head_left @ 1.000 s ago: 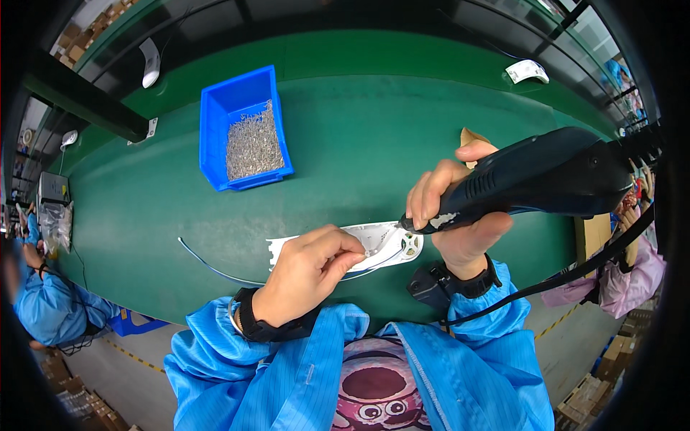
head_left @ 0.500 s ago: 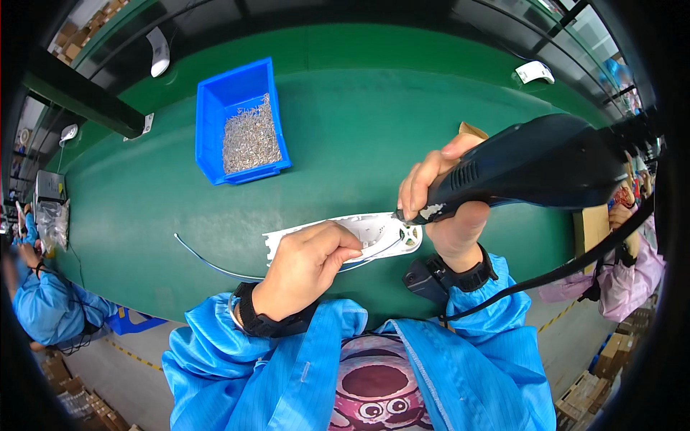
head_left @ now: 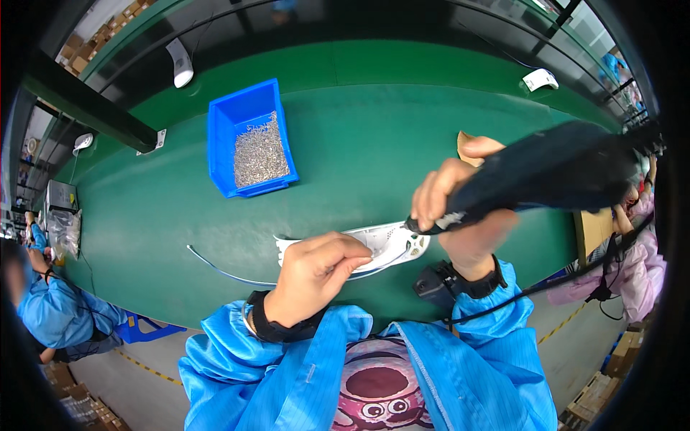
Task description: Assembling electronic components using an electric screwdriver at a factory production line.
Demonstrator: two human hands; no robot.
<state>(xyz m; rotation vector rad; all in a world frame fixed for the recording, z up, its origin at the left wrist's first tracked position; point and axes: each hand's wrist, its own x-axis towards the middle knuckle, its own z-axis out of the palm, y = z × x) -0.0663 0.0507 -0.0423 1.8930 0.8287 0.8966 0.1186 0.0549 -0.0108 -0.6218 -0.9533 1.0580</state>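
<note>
I see my right hand (head_left: 460,208) wrapped tight around the black electric screwdriver (head_left: 546,176), its tip down on the right end of the white plastic part (head_left: 384,241), which lies on the near middle of the green worktop (head_left: 359,136). My left hand (head_left: 316,269) presses fingers-down on the part's left half, grip closed over it. I'd keep the driver upright over the hole and hold the part flat. The blue bin of screws (head_left: 248,140) sits far left.
</note>
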